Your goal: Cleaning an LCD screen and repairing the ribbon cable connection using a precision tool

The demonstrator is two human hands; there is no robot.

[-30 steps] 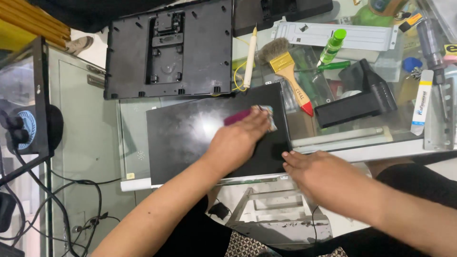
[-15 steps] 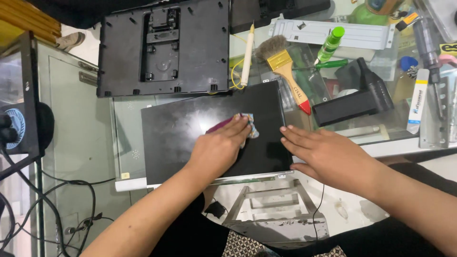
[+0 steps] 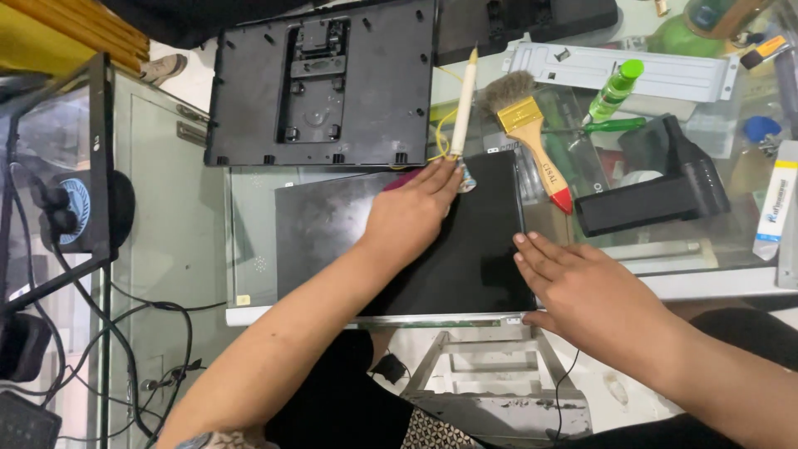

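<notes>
Press the cloth flat under the left hand across the black panel while the open right hand steadies its edge.

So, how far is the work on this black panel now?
Done: the black back cover lies off, above the panel. In hand: the left hand presses a pink cloth at the black panel top edge; the right hand steadies its right edge. Left: the panel's left part looks dull and smudged.
</notes>
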